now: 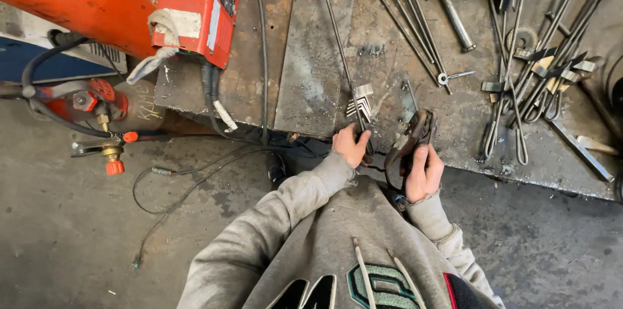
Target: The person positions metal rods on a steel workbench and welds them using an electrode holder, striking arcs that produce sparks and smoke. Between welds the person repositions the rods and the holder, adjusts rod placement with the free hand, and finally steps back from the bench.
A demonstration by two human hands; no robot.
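Left hand (351, 145) grips a rod (341, 56) lying on the table (311, 82), right hand (423, 173) holds pliers (410, 143) beside it; bent pieces (361, 102) done, straight rods (405, 13) left.

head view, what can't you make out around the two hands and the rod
- Near end of the thin rod: hidden under the left hand.
- Locking pliers jaws: too small and dark to tell what they grip; the right hand covers the handles.
- Red welder: top cut off by the frame edge.

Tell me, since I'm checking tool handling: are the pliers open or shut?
Cannot tell: the right hand wraps the pliers' handles, but their dark tip is too small to read.
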